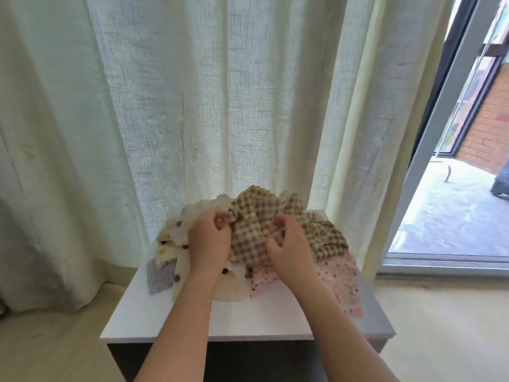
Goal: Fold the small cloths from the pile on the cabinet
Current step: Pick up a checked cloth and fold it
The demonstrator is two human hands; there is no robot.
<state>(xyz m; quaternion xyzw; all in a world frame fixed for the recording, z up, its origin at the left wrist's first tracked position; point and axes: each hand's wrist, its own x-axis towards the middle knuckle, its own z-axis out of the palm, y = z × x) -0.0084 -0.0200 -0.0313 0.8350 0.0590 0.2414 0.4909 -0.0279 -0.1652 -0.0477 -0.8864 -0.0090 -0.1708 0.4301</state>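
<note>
On the far half of the white-topped cabinet (176, 315) lies a heap of small cloths. Uppermost is a crumpled brown-and-cream checked cloth (264, 230); the left hand (210, 239) and right hand (289, 248) both grip it with curled fingers. A pink spotted cloth (338, 282) lies right, a cream dotted cloth (179, 232) and grey cloth (161, 275) left.

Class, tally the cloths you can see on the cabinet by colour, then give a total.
Brown check cloth: 1
Pink cloth: 1
Grey cloth: 1
Cream cloth: at least 1, layers unclear
Total: at least 4
</note>
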